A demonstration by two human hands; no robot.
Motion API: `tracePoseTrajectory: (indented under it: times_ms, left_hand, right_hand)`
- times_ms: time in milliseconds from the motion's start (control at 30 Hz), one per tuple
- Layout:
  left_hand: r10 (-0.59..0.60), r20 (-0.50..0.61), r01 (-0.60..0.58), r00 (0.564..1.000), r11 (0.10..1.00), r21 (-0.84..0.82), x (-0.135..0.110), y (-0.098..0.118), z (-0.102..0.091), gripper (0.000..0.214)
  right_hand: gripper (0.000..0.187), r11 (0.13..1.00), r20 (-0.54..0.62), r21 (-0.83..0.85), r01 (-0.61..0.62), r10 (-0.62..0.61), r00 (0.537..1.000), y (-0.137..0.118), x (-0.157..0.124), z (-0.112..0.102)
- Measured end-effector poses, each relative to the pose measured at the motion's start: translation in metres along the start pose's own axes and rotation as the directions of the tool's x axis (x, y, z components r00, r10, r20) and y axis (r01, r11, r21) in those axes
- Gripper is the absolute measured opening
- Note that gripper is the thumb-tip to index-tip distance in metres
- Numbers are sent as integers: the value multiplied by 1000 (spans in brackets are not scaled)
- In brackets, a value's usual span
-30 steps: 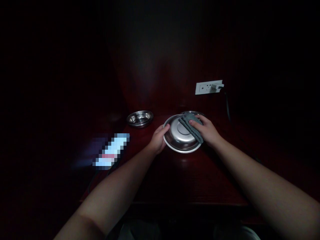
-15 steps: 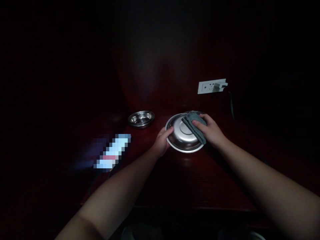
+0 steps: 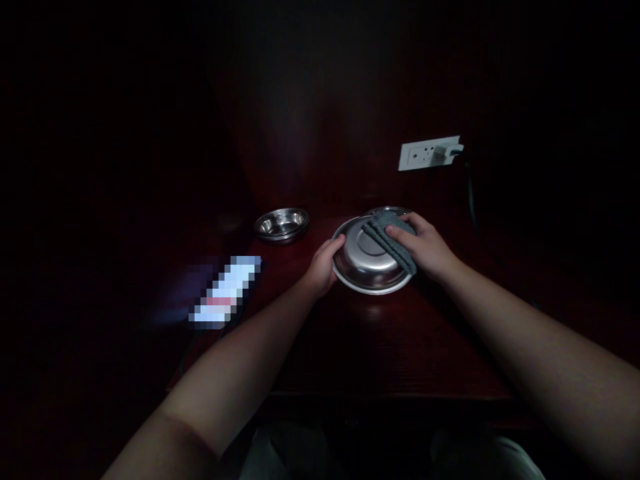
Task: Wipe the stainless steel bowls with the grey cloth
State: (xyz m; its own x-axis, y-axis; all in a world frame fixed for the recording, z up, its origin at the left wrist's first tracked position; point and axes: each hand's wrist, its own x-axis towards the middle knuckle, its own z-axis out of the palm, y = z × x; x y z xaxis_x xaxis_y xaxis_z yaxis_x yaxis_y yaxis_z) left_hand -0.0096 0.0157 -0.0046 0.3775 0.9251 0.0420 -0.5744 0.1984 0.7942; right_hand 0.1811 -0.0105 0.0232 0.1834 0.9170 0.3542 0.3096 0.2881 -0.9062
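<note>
A shiny metal dish (image 3: pixel 365 263) is held bottom side up above the dark red table (image 3: pixel 350 353). My left hand (image 3: pixel 323 268) grips its left rim, thumb on the underside and fingers hidden beneath. In my right hand (image 3: pixel 429 248) is a folded grey-green cloth (image 3: pixel 393 239), pressed against the dish's right part. Behind the held dish, the rim of another metal dish (image 3: pixel 389 210) peeks out, mostly covered by the cloth and the dish in front.
Stacked metal dishes (image 3: pixel 283 225) stand at the back left of the table. A lit, pixelated screen (image 3: pixel 227 293) lies nearer on the left. On the back wall, a white socket panel (image 3: pixel 423 155) carries a plug, whose cable (image 3: pixel 471 193) hangs down on the right.
The whole view has shifted, so the table and its things sit slightly higher in the picture. Both hands keep their hold, and the cloth stays at nearly the same place on the dish.
</note>
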Motion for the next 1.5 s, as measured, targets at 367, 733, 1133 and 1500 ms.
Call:
tracePoseTrajectory:
  times_ms: [367,733,1133,1500]
  left_hand:
    - [-55,38,54,998,998,22,-5,3,4,32]
    - [-47,54,46,997,999,27,-5,1,4,30]
    - [-65,51,64,997,998,17,-4,1,4,29]
    - [-90,35,89,995,995,35,-4,1,2,33]
  right_hand:
    - [41,1000,0,-24,16,-16,1000,6,1,-1]
    - [44,1000,18,0,-12,12,1000,5,1,-1]
    - [46,1000,49,18,-23,22,999,8,3,-3]
    - [45,999,75,-30,-14,16,997,1,1,-5]
